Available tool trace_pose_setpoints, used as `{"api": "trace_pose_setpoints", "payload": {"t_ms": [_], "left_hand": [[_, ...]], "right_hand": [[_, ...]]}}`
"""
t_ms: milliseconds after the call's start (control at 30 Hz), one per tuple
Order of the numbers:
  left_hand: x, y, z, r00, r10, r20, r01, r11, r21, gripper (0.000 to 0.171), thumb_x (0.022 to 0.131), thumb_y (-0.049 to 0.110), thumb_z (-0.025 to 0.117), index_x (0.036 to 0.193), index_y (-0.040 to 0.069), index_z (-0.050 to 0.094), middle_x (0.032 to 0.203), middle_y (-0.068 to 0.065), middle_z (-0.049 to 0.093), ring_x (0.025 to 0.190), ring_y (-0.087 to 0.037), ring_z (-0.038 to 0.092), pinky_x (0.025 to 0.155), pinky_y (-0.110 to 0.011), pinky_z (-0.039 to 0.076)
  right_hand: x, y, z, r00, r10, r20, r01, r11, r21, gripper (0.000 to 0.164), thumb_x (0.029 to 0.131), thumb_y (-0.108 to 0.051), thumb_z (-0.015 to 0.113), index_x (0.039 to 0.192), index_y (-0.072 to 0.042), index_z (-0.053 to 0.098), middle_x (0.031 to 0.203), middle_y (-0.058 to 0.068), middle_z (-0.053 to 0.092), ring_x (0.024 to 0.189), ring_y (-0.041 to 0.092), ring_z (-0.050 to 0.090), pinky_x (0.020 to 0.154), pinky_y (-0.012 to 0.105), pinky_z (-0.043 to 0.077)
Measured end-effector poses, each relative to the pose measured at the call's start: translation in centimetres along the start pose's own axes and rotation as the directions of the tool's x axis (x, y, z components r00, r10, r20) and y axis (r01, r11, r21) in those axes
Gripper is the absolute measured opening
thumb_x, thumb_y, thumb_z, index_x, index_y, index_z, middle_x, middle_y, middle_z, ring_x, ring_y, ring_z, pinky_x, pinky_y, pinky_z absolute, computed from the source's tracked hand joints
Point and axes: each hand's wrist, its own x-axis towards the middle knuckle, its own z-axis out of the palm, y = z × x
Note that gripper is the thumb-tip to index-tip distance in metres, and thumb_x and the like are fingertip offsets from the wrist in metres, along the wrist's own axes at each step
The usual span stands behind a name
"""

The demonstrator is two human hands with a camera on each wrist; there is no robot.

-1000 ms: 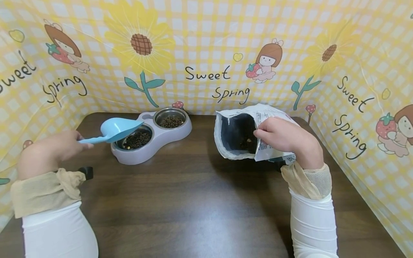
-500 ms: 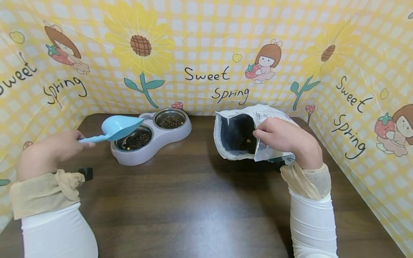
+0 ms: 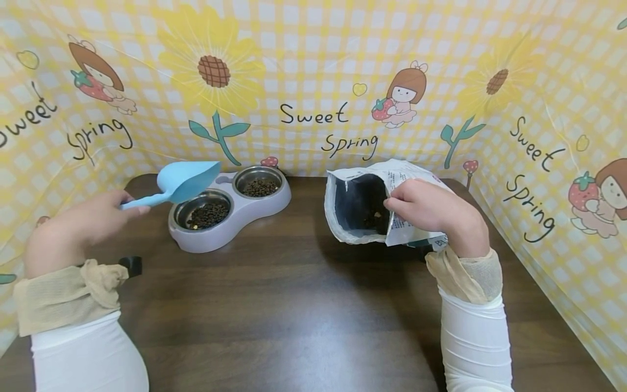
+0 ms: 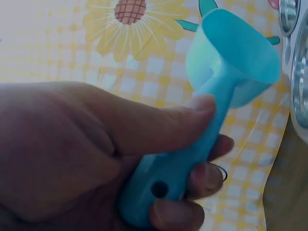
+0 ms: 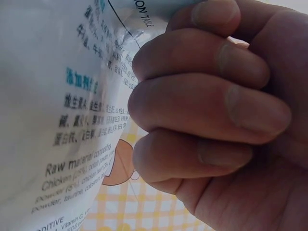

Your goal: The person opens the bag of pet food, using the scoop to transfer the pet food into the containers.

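Note:
A light blue scoop (image 3: pixel 183 181) is held by its handle in my left hand (image 3: pixel 93 220), raised above the near bowl of a pale double pet feeder (image 3: pixel 210 239). In the left wrist view the bowl of the scoop (image 4: pixel 240 45) looks empty, and my thumb and fingers wrap its handle. Brown kibble (image 3: pixel 208 215) lies in the near steel bowl, and more kibble (image 3: pixel 260 187) in the far one. My right hand (image 3: pixel 431 207) pinches the edge of a white pet food bag (image 3: pixel 416 169), whose mouth faces left with some kibble inside. In the right wrist view, printed text covers the bag (image 5: pixel 72 125).
Everything stands on a dark brown wooden table (image 3: pixel 274 305). A yellow checked cloth (image 3: pixel 313 65) with flowers and cartoon figures walls the back and both sides. A small black object (image 3: pixel 130 266) shows beside the left wrist.
My left hand has lifted the scoop up and slightly away from the near bowl, so more of its kibble shows. The right hand and the bag have stayed nearly still.

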Motion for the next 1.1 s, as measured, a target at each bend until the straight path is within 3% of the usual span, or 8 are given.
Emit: {"api": "trace_pose_setpoints", "payload": {"t_ms": [100, 233, 367, 467, 633, 800, 967, 1100], "left_hand": [[0.3, 0.6, 0.1, 0.999, 0.033, -0.024, -0.033, 0.999, -0.014, 0.052, 0.105, 0.044, 0.038, 0.113, -0.007, 0.047, 0.086, -0.016, 0.05, 0.085, -0.033, 0.048, 0.064, -0.037, 0.035], [0.7, 1.8, 0.3, 0.996, 0.076, -0.052, -0.078, 0.996, -0.043, 0.052, 0.103, 0.05, 0.039, 0.113, 0.0, 0.049, 0.085, -0.014, 0.049, 0.087, -0.031, 0.047, 0.066, -0.036, 0.034], [0.9, 3.1, 0.6, 0.991, 0.109, -0.074, -0.114, 0.991, -0.064, 0.05, 0.101, 0.055, 0.039, 0.103, 0.007, 0.051, 0.081, -0.011, 0.047, 0.079, -0.027, 0.046, 0.064, -0.035, 0.034], [1.3, 4.1, 1.1, 0.988, 0.143, -0.064, -0.151, 0.98, -0.128, 0.045, 0.104, 0.047, 0.039, 0.095, 0.006, 0.051, 0.079, -0.009, 0.046, 0.073, -0.022, 0.043, 0.064, -0.033, 0.034], [2.3, 5.3, 2.3, 0.98, 0.2, -0.014, -0.197, 0.949, -0.247, 0.038, 0.108, 0.031, 0.037, 0.091, 0.001, 0.053, 0.079, -0.008, 0.049, 0.069, -0.019, 0.042, 0.064, -0.031, 0.035], [3.5, 6.3, 3.3, 0.965, 0.248, 0.088, -0.204, 0.917, -0.341, 0.034, 0.109, 0.026, 0.035, 0.1, -0.001, 0.053, 0.08, -0.005, 0.049, 0.07, -0.018, 0.045, 0.064, -0.029, 0.039], [4.2, 7.5, 4.4, 0.94, 0.293, 0.174, -0.227, 0.918, -0.324, 0.034, 0.108, 0.028, 0.041, 0.102, 0.0, 0.057, 0.078, -0.003, 0.047, 0.067, -0.016, 0.041, 0.062, -0.028, 0.038], [4.9, 8.2, 5.4, 0.929, 0.313, 0.196, -0.25, 0.924, -0.29, 0.032, 0.107, 0.027, 0.044, 0.101, 0.001, 0.062, 0.076, -0.005, 0.047, 0.065, -0.016, 0.039, 0.06, -0.027, 0.036]], "right_hand": [[0.0, 0.0, 0.0, 1.0, 0.006, 0.0, -0.006, 1.0, 0.0, 0.047, 0.097, -0.013, 0.047, 0.051, -0.015, 0.042, 0.048, -0.006, 0.031, 0.043, 0.011, 0.031, 0.047, 0.027, 0.031], [-0.1, 0.1, 0.0, 1.0, 0.013, 0.0, -0.013, 1.0, -0.017, 0.046, 0.097, -0.014, 0.047, 0.051, -0.016, 0.043, 0.048, -0.007, 0.032, 0.043, 0.011, 0.032, 0.046, 0.027, 0.031], [-0.1, 0.1, 0.0, 1.0, 0.006, 0.002, -0.006, 1.0, -0.008, 0.047, 0.098, -0.015, 0.046, 0.051, -0.015, 0.043, 0.048, -0.007, 0.032, 0.043, 0.011, 0.032, 0.047, 0.028, 0.032], [-0.1, 0.2, 0.1, 1.0, 0.005, 0.006, -0.005, 1.0, 0.008, 0.047, 0.098, -0.014, 0.047, 0.051, -0.015, 0.043, 0.048, -0.006, 0.031, 0.043, 0.011, 0.031, 0.047, 0.028, 0.032], [-0.1, 0.2, 0.0, 1.0, 0.001, 0.013, -0.001, 1.0, -0.008, 0.046, 0.098, -0.014, 0.045, 0.052, -0.016, 0.044, 0.049, -0.007, 0.032, 0.044, 0.012, 0.033, 0.048, 0.028, 0.033], [-0.1, 0.0, -0.1, 1.0, 0.003, 0.002, -0.003, 1.0, -0.013, 0.046, 0.097, -0.014, 0.046, 0.051, -0.016, 0.043, 0.049, -0.007, 0.031, 0.044, 0.011, 0.034, 0.047, 0.028, 0.033], [-0.1, 0.0, -0.2, 1.0, 0.007, 0.011, -0.007, 1.0, -0.018, 0.046, 0.097, -0.015, 0.046, 0.052, -0.016, 0.044, 0.049, -0.007, 0.032, 0.044, 0.012, 0.034, 0.047, 0.027, 0.033], [-0.1, 0.1, -0.2, 1.0, 0.007, 0.014, -0.006, 1.0, -0.017, 0.046, 0.097, -0.015, 0.045, 0.052, -0.016, 0.044, 0.049, -0.006, 0.032, 0.044, 0.012, 0.034, 0.046, 0.027, 0.033]]}}
